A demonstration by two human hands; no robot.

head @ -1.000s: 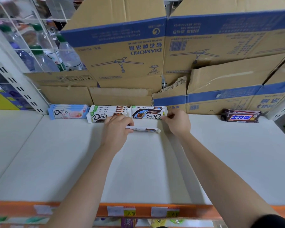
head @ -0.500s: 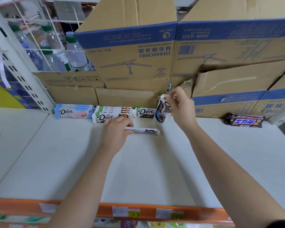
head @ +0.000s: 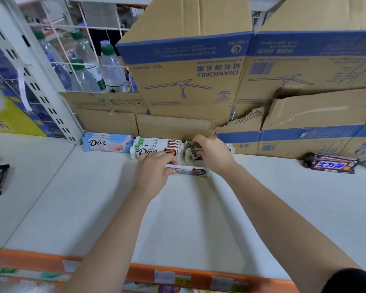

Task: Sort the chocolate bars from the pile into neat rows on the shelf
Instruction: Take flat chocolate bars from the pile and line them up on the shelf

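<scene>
Head view | shelf (head: 93, 208) under both hands | Dove bar rows (head: 156, 145) just beyond knuckles | right hand (head: 215, 155) curled round rear Dove bar (head: 190, 154) | left hand (head: 153, 173) pinching loose Dove bar (head: 193, 171) | probably light, stiff, slick wrapper; grip long edges mid-length

Chocolate rows (head: 156, 147) sit before boxes (head: 188, 81), on shelf (head: 93, 197).

We are standing in a shop: the shelf (head: 93, 208) is carrying an orange rail (head: 30, 261) with price tags (head: 183, 279) at 6 o'clock, branded chocolate bars (head: 108, 143) are lying in rows at 12, cartons (head: 188, 81) are piling up behind, and bottled water (head: 112, 70) is standing behind wire mesh (head: 82, 28) at 11.
</scene>
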